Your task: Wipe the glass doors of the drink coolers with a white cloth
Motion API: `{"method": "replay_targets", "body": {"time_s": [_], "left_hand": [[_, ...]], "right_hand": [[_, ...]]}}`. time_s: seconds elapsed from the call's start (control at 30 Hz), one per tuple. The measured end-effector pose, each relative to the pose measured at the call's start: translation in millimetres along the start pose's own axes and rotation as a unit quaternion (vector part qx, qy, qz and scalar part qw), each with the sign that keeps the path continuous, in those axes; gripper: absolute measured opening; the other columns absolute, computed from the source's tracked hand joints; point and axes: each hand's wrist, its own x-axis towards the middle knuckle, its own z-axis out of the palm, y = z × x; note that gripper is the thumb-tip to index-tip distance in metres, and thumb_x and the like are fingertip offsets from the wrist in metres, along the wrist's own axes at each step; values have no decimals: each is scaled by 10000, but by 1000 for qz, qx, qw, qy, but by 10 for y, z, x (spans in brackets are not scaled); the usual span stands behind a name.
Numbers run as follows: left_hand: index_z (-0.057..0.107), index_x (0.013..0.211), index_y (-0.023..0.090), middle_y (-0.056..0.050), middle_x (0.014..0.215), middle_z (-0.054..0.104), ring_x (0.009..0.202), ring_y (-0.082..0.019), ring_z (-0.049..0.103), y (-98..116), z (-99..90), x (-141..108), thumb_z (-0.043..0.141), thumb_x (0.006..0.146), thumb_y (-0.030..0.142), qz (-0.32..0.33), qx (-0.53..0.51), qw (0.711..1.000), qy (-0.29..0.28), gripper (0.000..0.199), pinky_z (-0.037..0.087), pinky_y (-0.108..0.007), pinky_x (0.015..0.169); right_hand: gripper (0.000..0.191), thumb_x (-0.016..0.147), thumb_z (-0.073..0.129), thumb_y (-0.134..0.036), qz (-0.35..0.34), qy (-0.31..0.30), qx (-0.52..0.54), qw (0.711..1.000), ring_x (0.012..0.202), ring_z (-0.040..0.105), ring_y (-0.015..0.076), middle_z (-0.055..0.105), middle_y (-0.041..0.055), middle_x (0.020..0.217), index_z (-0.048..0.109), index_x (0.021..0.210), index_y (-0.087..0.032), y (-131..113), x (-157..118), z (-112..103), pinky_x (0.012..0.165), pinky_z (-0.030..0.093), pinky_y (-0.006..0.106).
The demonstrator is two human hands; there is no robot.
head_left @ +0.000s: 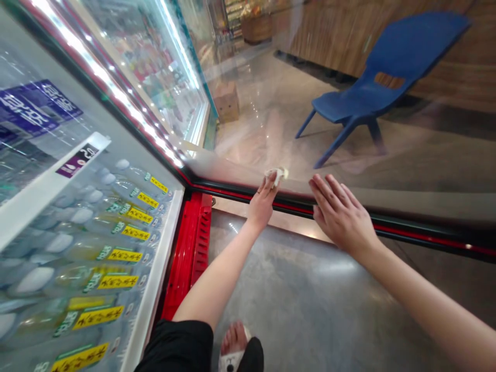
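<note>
Cloth (282,173): small white crumpled wad, soft, irregular folds, yellowish tinge on the right edge. Located low on the door's glass (240,165), just above the black frame (411,222) with its thin red line. Left hand (260,207): fingers close together, fingertips holding the cloth to the pane; thumb hidden. Right hand (343,217): flat, fingers straight and slightly parted, thumb out, near the pane's lower edge; contact cannot be told. Glass smooth, hazy with reflections. Red base (188,253) glossy, slotted. Bottles (116,256) rounded, clear, white-capped, yellow-labelled. Floor (294,294) grey, smooth, faintly shiny.
</note>
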Motion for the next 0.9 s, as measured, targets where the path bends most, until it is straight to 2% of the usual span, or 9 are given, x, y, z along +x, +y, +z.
{"method": "replay_targets", "body": {"time_s": [0.1,0.17,0.23,0.33,0.43,0.57,0.63,0.83,0.9], "left_hand": [[139,1774,361,12,1855,207,1691,-227,202,-49,-86,-50,316,939,-89,-78,-20,995,51,964,313,-461,1387],[60,1775,387,19,1861,176,1692,-236,194,-36,-94,-45,319,933,-95,-106,-28,992,58,1004,308,-470,1386],[55,1779,356,-5,1858,197,1691,-260,185,3,-67,-16,337,926,-96,-111,-24,992,47,1006,304,-482,1386],[192,1774,293,-37,1826,308,1684,-280,203,34,-32,24,355,914,-100,-76,-4,997,16,959,339,-478,1375],[311,1745,316,-12,1795,383,1677,-247,234,-34,-80,14,355,911,-100,-66,-3,998,7,933,357,-429,1369],[156,1775,342,-22,1831,291,1686,-252,205,-171,-200,-35,327,910,-102,-192,-39,978,76,987,303,-501,1377],[103,1780,331,-42,1832,290,1686,-259,205,-171,-210,-33,323,907,-106,-219,-41,970,93,1001,306,-513,1374],[149,1779,317,-29,1819,324,1685,-250,216,28,-99,79,373,902,-101,-75,10,997,15,996,329,-437,1378],[175,1774,331,-16,1820,321,1685,-237,215,14,-123,103,370,922,-87,-69,-1,997,20,968,332,-429,1377]], "right_hand": [[950,1035,596,-153,2,-2,13,1000,1538,542,314,493,132,1703,8,1779,-219,-5,123,51,1225,505,472],[952,1036,582,-156,3,-2,20,1000,1561,511,316,458,128,1726,-11,1777,-228,18,205,73,1239,490,483],[944,1034,566,-159,2,-1,18,1000,1573,496,319,437,122,1738,-12,1777,-234,43,277,92,1249,476,495],[930,1028,557,-155,1,3,5,1000,1562,511,328,457,129,1725,12,1778,-218,66,339,116,1243,477,508],[922,1020,572,-151,4,-3,6,1000,1558,514,342,474,137,1713,50,1778,-210,78,339,123,1237,481,518],[908,1021,573,-163,11,-9,3,1000,1564,502,356,463,149,1718,75,1779,-207,88,310,122,1249,469,540],[913,1021,570,-165,14,-13,-4,1000,1567,497,366,454,161,1722,63,1779,-196,72,307,132,1256,461,555],[1015,991,629,-196,38,-14,-20,999,1591,437,438,323,244,1768,-17,1770,-119,-125,348,178,1244,460,626],[1002,995,627,-195,35,-4,-17,999,1589,445,424,325,244,1767,-1,1773,-124,-205,378,172,1234,481,602]]}}
